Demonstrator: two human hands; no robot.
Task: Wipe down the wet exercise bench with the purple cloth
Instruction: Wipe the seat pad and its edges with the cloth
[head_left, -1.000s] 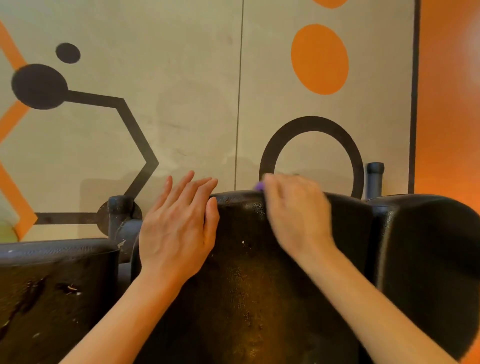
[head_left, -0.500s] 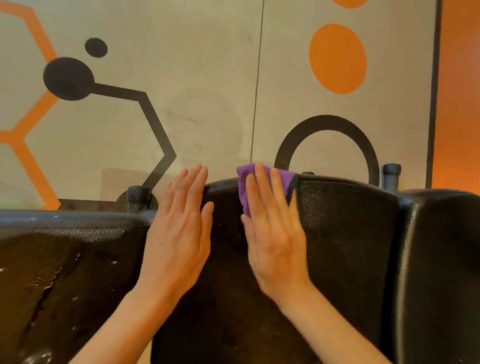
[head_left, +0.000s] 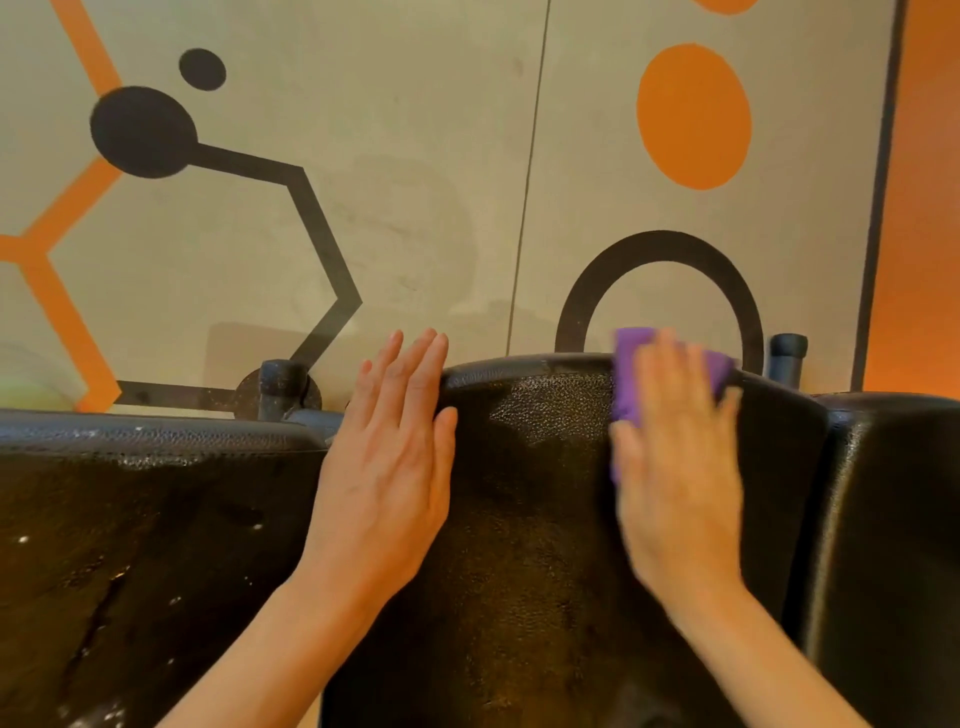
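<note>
Behind everything is a beige wall (head_left: 415, 156) painted with black and orange hexagons and dots. Black textured bench pad (head_left: 530, 519) fills the middle, wet sheen on it, another pad (head_left: 130, 519) at 9 o'clock. Left hand (head_left: 387, 478) lies flat on the pad's left edge, fingers straight. Right hand (head_left: 675, 478), blurry, fingers straight, presses the purple cloth (head_left: 628, 374) onto the top edge, around 1 o'clock.
</note>
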